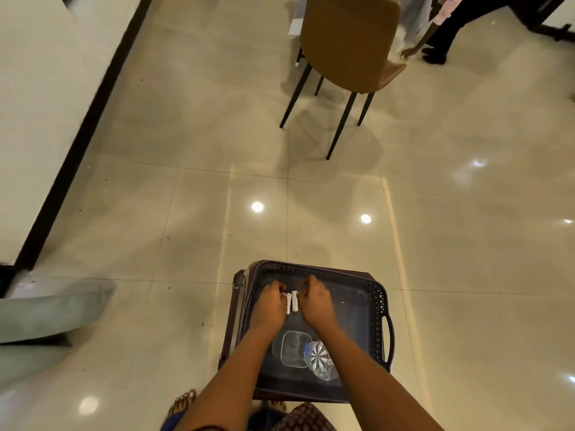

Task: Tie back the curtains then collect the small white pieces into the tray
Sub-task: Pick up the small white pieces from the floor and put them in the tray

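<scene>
A dark perforated tray (pixel 378 301) sits on a brown stool on the floor in front of me. Both my hands reach into its far end, side by side. My left hand (pixel 270 306) is closed around small white pieces (pixel 288 302). My right hand (pixel 317 303) is closed on another small white piece (pixel 294 301), which hangs between the two hands. Inside the tray near me lie a clear square container (pixel 292 348) and a clear ribbed plastic bottle (pixel 320 359). No curtain tie is visible.
A tan chair (pixel 348 42) with black legs stands on the glossy tiled floor ahead. Another person's dark legs and shoes (pixel 435 54) are at the top right. A pale wall with a dark skirting runs along the left, and grey-green fabric (pixel 53 306) lies at the left edge.
</scene>
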